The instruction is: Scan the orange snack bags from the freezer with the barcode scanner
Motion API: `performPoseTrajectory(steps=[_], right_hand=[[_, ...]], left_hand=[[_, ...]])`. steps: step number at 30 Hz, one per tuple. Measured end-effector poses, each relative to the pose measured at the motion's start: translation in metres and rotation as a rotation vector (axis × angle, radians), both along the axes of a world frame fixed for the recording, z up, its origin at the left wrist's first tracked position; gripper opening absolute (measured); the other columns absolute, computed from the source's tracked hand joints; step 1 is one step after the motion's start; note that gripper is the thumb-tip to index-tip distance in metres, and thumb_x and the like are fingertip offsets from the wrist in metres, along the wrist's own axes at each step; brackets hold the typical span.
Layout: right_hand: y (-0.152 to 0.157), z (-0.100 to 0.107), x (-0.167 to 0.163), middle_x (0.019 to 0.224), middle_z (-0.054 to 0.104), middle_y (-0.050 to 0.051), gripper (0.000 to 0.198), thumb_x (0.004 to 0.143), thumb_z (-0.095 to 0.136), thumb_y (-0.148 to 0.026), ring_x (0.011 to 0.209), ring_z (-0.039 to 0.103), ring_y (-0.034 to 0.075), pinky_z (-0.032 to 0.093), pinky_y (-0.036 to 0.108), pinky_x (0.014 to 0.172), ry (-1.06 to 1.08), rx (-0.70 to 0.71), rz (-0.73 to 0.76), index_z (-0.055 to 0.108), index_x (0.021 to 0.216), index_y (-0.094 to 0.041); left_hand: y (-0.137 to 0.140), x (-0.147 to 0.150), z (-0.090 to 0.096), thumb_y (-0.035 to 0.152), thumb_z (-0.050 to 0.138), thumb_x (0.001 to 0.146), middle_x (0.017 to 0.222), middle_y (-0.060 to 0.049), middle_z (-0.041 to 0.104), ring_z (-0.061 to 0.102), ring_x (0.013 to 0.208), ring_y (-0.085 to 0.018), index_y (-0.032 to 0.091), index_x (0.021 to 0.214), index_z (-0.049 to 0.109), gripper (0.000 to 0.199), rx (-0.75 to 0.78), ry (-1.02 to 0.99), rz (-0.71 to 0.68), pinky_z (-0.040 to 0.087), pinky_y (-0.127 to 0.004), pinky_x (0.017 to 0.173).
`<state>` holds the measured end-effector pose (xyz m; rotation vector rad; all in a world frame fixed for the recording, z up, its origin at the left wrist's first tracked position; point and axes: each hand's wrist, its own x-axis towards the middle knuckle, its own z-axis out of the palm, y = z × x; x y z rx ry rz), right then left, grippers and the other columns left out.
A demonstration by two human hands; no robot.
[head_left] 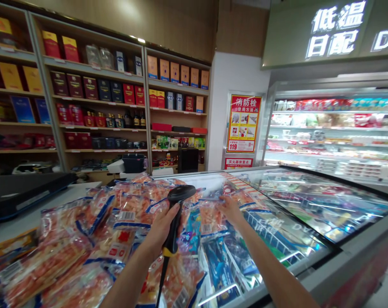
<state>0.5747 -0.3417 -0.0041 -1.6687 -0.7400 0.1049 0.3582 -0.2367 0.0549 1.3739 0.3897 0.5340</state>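
My left hand (164, 226) is wrapped round the grip of a black and yellow barcode scanner (181, 194), its cable hanging down toward me. The scanner's head points right, toward a clear plastic food packet (210, 217) with orange-pink contents and a barcode label. At that packet's upper right corner, my right hand (232, 211) has its fingers closed on the plastic edge. Many similar packets (131, 209) are heaped around and left of the scanner. Below the held packet, blue packages (221, 261) lie in the freezer.
A chest freezer with a glass lid (296, 222) stretches to the right, wire baskets inside. Shelves of boxed bottles (97, 90) line the back wall. A black tray-like object (23, 194) sits at far left. A lit chilled display (335, 132) stands at back right.
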Motion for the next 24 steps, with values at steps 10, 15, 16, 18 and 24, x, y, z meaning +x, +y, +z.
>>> performPoseTrajectory(steps=[10, 15, 16, 18, 24], right_hand=[[0.020, 0.034, 0.030, 0.057, 0.049, -0.003, 0.054, 0.061, 0.052, -0.038, 0.050, 0.046, 0.010, 0.038, 0.023, 0.051, -0.167, 0.357, -0.310, 0.047, 0.108, -0.013], [0.023, 0.024, 0.036, 0.055, 0.047, -0.004, 0.054, 0.061, 0.052, -0.039, 0.046, 0.043, 0.009, 0.036, 0.022, 0.046, -0.105, 0.378, -0.355, 0.047, 0.108, -0.013], [0.023, 0.022, 0.038, 0.056, 0.048, -0.003, 0.054, 0.061, 0.051, -0.039, 0.046, 0.043, 0.008, 0.035, 0.021, 0.046, -0.099, 0.370, -0.367, 0.048, 0.107, -0.013], [0.023, 0.020, 0.043, 0.057, 0.049, -0.002, 0.053, 0.060, 0.051, -0.040, 0.047, 0.043, 0.008, 0.035, 0.021, 0.046, -0.092, 0.364, -0.392, 0.049, 0.107, -0.013], [0.020, 0.019, 0.059, 0.060, 0.051, -0.002, 0.051, 0.060, 0.051, -0.038, 0.050, 0.046, 0.010, 0.037, 0.023, 0.051, -0.106, 0.354, -0.459, 0.050, 0.105, -0.014]], left_hand=[[-0.013, -0.002, 0.002, 0.049, 0.045, 0.068, 0.043, 0.003, 0.049, 0.041, 0.034, -0.006, 0.015, 0.059, 0.048, 0.035, 0.020, 0.024, -0.027, 0.033, -0.018, 0.035], [-0.011, 0.000, 0.000, 0.048, 0.049, 0.064, 0.045, 0.004, 0.050, 0.041, 0.033, -0.006, 0.017, 0.061, 0.047, 0.032, -0.005, 0.044, -0.039, 0.032, -0.018, 0.034], [-0.011, 0.000, 0.000, 0.048, 0.049, 0.064, 0.045, 0.004, 0.050, 0.041, 0.033, -0.006, 0.017, 0.062, 0.047, 0.032, -0.007, 0.041, -0.032, 0.032, -0.018, 0.034], [-0.012, 0.000, 0.001, 0.048, 0.049, 0.064, 0.046, 0.004, 0.050, 0.041, 0.033, -0.006, 0.017, 0.062, 0.047, 0.031, 0.002, 0.047, -0.038, 0.032, -0.018, 0.034], [-0.014, -0.008, 0.009, 0.047, 0.045, 0.068, 0.049, 0.003, 0.050, 0.041, 0.035, -0.006, 0.016, 0.063, 0.047, 0.032, 0.037, 0.017, -0.065, 0.031, -0.018, 0.035]])
